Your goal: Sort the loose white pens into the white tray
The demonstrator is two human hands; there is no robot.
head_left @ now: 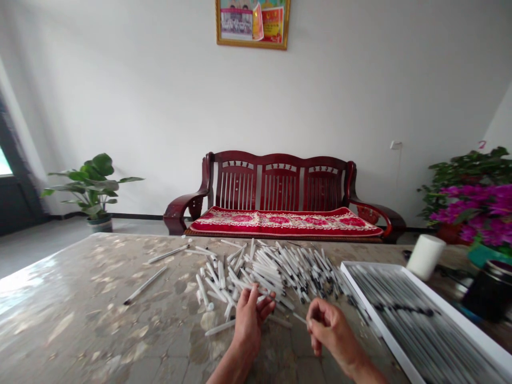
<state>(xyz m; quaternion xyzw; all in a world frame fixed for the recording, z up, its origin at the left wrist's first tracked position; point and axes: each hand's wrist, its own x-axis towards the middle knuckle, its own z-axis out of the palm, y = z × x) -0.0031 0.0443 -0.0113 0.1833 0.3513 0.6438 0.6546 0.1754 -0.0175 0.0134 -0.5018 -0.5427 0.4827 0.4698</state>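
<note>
My left hand is at the near edge of a loose pile of white pen parts, its fingers curled and its thumb up. A pale pen-like stick shows beside those fingertips; whether they hold it or it lies behind them is hard to see. To its right, my right hand is closed in a pinch. A thin pale pen refill sticks out from its fingers, pointing toward the left hand. The pile has many slim barrels, some with black ends.
A shallow white box full of clear pens stands at the right. Behind it are a white roll, a dark cup and purple flowers. Single pens lie left on the patterned table. A wooden bench stands beyond.
</note>
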